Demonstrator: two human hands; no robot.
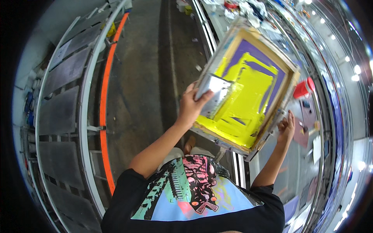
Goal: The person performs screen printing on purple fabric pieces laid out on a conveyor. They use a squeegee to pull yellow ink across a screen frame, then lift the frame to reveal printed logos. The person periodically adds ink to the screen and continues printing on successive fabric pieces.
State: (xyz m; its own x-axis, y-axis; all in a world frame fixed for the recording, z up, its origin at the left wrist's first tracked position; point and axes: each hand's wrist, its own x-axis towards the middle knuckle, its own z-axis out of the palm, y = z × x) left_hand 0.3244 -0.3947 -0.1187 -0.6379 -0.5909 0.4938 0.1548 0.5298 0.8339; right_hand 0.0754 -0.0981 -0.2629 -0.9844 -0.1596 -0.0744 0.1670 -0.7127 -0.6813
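Floor of dark concrete (147, 77) is spreading below, with a long cluttered counter (311, 128) running along the right. Above both, a wooden-framed printing screen with purple mesh and wet yellow ink (248, 89) is hanging tilted, its long axis running from the person's chest up and away to the right. The left hand (192, 106) is closing its grip on the near-left frame edge (thumb on a silvery taped patch), and the right hand (286, 128) is clasping the lower-right edge. A red cup (304, 88) is standing just beyond.
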